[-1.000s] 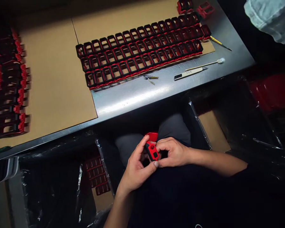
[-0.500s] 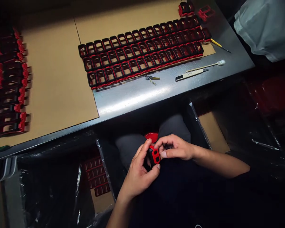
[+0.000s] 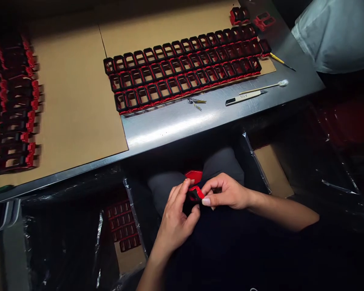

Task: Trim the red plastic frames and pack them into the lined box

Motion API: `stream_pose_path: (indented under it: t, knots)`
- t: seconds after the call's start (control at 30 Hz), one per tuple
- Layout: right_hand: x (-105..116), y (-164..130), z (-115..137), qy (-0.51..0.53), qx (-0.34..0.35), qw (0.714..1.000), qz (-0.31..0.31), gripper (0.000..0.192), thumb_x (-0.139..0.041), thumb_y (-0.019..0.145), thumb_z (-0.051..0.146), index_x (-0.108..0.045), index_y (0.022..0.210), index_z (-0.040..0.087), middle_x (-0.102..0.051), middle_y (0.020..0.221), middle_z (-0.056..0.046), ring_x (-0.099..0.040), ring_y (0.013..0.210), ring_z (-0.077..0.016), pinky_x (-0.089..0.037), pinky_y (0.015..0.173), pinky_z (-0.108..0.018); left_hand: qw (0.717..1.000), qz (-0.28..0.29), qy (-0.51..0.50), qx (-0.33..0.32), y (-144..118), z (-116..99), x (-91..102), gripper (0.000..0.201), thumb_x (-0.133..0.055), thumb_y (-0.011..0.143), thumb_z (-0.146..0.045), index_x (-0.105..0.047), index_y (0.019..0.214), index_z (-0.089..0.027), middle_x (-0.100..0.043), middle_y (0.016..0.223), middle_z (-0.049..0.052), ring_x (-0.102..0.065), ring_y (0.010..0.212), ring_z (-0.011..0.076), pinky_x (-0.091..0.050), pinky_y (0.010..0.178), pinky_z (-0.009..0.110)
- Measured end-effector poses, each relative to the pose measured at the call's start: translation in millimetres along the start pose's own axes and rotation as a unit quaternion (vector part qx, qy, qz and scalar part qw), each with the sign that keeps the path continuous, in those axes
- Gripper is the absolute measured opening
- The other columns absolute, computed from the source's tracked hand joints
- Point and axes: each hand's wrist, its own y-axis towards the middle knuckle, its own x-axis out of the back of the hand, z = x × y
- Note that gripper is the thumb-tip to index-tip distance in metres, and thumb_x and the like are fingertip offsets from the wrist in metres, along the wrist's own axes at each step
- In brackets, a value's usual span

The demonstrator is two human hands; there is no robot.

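A small red-and-black plastic frame [image 3: 196,194] is held over my lap, its red end turned to the right. My right hand [image 3: 226,192] pinches that end between thumb and fingers. Beside the frame's left edge, my left hand [image 3: 177,212] is curved around with its fingertips at the frame and its thumb apart from it. Part of the frame is hidden behind my fingers. Just beyond it a red object [image 3: 194,175] shows between my knees; its kind is unclear.
Rows of similar black-and-red frames [image 3: 153,93] stand on cardboard [image 3: 75,101] on the metal table [image 3: 170,127]. More frames [image 3: 30,117] line the left. Nippers [image 3: 196,102], a craft knife [image 3: 245,98], a cotton swab [image 3: 263,87] and a yellow-handled screwdriver [image 3: 277,59] lie near the edge. Plastic-lined boxes [image 3: 66,242] flank my legs.
The frame has turned, so its red face with openings no longer faces up. My right hand has closed on its red end, and my left thumb has come off it.
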Motion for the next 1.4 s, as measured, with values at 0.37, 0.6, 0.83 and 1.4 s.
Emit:
stream_pose_path:
  t: [0.37, 0.6, 0.83, 1.4]
  knots:
    - [2, 1, -6, -0.132, 0.152, 0.98, -0.005, 0.019, -0.077, 0.081, 0.03, -0.078, 0.092, 0.014, -0.067, 0.071, -0.002, -0.058, 0.061, -0.0104, -0.048, 0.06, -0.022, 0.995, -0.051, -0.033, 0.082, -1, -14, 7.1, 0.064, -0.064, 0.086, -0.032, -0.043, 0.146, -0.026, -0.06, 0.13, 0.01, -0.065, 0.11, 0.0253, -0.058, 0.091, 0.041]
    - [4, 2, -10, -0.192, 0.183, 0.964, -0.001, 0.017, -0.075, 0.083, 0.03, -0.078, 0.09, 0.014, -0.07, 0.073, -0.004, -0.062, 0.062, -0.0114, -0.048, 0.06, -0.022, 0.994, -0.086, 0.008, 0.067, -1, -18, 2.4, 0.069, -0.068, 0.083, -0.033, -0.041, 0.146, -0.024, -0.056, 0.131, 0.012, -0.06, 0.121, 0.0278, -0.053, 0.101, 0.046]
    - [4, 5, -16, -0.221, 0.211, 0.952, -0.004, 0.014, -0.073, 0.084, 0.029, -0.078, 0.089, 0.016, -0.071, 0.073, -0.004, -0.063, 0.063, -0.0128, -0.049, 0.062, -0.023, 0.993, -0.11, 0.012, 0.037, 3, -21, 1.2, 0.072, -0.073, 0.08, -0.029, -0.041, 0.144, -0.023, -0.056, 0.13, 0.012, -0.06, 0.119, 0.0264, -0.055, 0.1, 0.044]
    - [-6, 7, 14, -0.142, 0.101, 0.984, -0.037, 0.035, -0.084, 0.072, 0.037, -0.072, 0.096, 0.015, -0.064, 0.079, 0.0, -0.057, 0.068, -0.0107, -0.05, 0.065, -0.024, 0.971, -0.166, 0.059, -0.163, 1, 4, -19.0, 0.109, -0.073, 0.079, -0.008, 0.002, 0.157, -0.026, -0.05, 0.137, 0.022, -0.055, 0.127, 0.0295, -0.057, 0.093, 0.052]
